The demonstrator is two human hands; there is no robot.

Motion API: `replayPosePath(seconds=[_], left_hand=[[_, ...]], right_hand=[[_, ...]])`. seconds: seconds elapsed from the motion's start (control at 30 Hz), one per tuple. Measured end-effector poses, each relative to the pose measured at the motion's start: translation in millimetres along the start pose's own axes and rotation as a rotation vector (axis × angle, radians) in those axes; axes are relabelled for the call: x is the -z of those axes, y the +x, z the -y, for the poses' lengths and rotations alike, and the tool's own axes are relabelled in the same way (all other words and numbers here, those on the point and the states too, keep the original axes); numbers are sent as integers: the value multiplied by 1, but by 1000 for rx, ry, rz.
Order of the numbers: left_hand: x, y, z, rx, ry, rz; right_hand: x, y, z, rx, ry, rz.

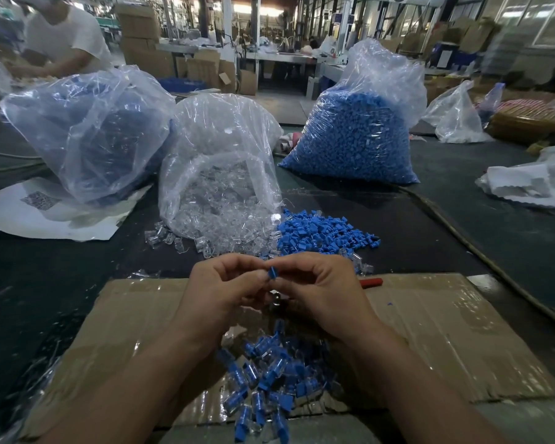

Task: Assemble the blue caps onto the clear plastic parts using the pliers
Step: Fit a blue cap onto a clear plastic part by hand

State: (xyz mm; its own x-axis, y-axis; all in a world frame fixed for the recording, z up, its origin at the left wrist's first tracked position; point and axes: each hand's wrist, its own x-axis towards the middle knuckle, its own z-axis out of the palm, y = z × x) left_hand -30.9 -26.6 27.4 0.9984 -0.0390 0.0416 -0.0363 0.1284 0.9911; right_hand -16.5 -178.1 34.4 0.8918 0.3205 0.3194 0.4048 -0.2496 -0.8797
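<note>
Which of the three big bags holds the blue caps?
The rightmost bag, packed bright blue; the middle bag holds clear parts, the left bag looks darker.

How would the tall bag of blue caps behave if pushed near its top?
The bag of blue caps would likely sag and dent, not slide: its thin film is crumpled and slack above the fill. It looks heavy, packed with small caps, resting on a broad base, so tipping seems unlikely.

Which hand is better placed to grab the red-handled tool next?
Right, probably: the red handle lies on the cardboard beside the right hand; the left hand would have to cross over. Both pinch the blue cap.
</note>
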Motion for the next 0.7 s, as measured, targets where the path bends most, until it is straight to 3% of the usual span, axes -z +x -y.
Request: replayPosePath(seconds=[0.33, 0.7], left_hand=[[2, 3, 1, 48, -56, 10], [5, 2, 6, -44, -39, 92]], right_hand=[[1, -1, 0, -2, -68, 29], [7, -1, 8, -90, 103, 19]])
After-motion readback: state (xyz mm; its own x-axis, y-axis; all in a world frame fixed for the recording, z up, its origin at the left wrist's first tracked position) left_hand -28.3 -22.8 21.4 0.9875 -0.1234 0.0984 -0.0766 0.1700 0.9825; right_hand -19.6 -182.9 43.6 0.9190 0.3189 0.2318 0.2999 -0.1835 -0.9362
